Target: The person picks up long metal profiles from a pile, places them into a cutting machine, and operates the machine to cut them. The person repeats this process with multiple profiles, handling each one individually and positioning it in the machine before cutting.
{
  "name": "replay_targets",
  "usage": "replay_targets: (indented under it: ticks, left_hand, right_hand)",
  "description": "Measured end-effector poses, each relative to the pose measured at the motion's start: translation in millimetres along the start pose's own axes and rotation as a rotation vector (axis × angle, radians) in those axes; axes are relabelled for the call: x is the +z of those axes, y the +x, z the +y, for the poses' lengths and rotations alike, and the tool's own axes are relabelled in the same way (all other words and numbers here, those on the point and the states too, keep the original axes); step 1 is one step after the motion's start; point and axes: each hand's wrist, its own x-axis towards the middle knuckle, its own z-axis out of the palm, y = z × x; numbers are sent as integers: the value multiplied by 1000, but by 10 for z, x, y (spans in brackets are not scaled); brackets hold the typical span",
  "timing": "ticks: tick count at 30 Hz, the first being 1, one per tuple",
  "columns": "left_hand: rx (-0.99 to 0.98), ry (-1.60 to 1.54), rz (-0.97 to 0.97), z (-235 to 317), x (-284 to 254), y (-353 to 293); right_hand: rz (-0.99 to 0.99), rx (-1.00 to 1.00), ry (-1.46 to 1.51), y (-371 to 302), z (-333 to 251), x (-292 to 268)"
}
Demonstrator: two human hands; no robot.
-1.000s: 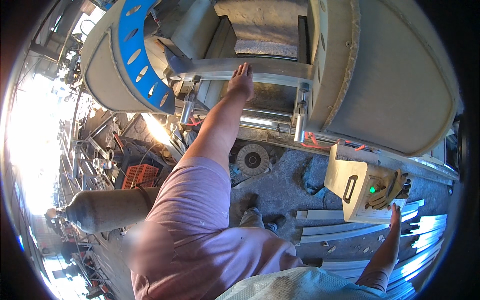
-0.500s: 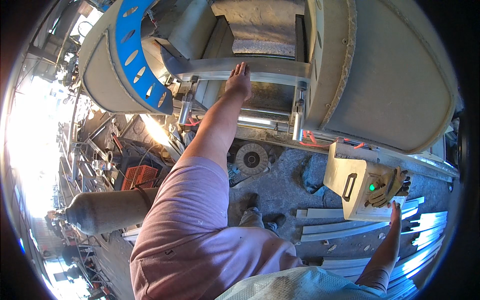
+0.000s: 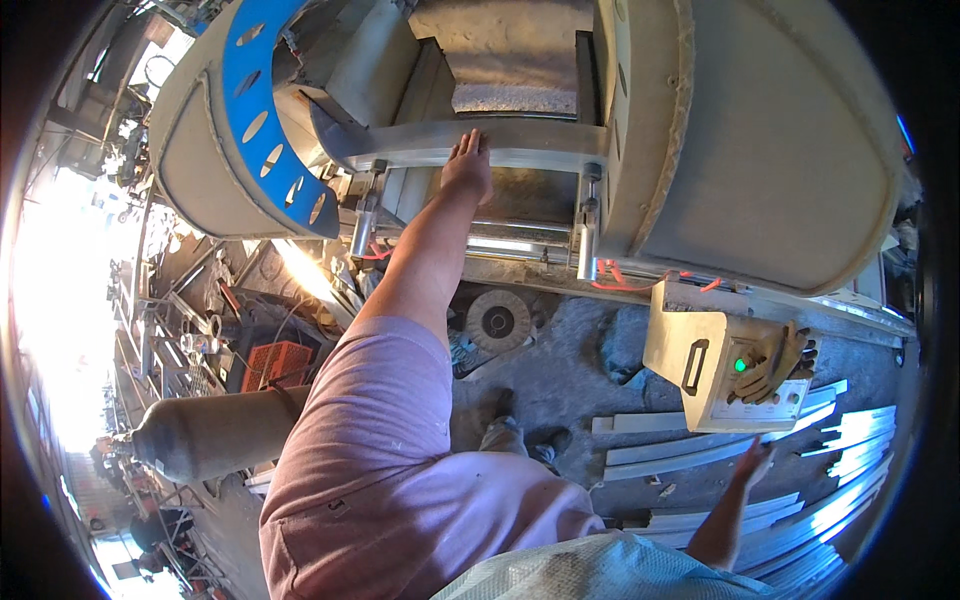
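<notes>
My left hand point(image 3: 467, 170) reaches forward and lies on a silver metal bar point(image 3: 540, 140), its fingers stretched out across the upper face. The bar spans the gap between two large rounded machine housings. Upright metal cylinders point(image 3: 589, 235) stand at its near side, one towards each end. Lower right, my right hand point(image 3: 755, 460) is held just below a cream control box point(image 3: 690, 360). It holds nothing, and its fingers look loosely apart, though they are small in view. Work gloves point(image 3: 772, 365) lie on the box's panel, beside a lit green button point(image 3: 740, 366).
Long metal profiles point(image 3: 690, 455) lie on the floor under and beside my right arm. A dark gas cylinder point(image 3: 215, 435) is at the left, near an orange-and-black machine point(image 3: 275, 360). A round ribbed disc point(image 3: 498, 320) sits on the floor below the bar.
My right hand has drawn back from the control box's panel, towards me and to the left. My left hand stays on the bar. The whole view has shifted slightly.
</notes>
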Motion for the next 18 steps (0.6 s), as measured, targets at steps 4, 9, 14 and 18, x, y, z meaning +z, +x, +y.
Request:
replay_targets:
  ticks: [4, 9, 14, 18]
  left_hand:
    - [4, -34, 0, -11, 37, 11]
    - [23, -36, 28, -52, 53, 18]
    - [38, -41, 16, -59, 27, 0]
    - [39, -66, 4, -59, -43, -21]
  right_hand:
    - [-794, 32, -476, -1599, 239, -25]
    - [-1161, 351, -141, -2709, 286, -299]
    - [-1031, 589, 199, -2851, 108, -655]
    - [-933, 632, 333, -2822, -91, -892]
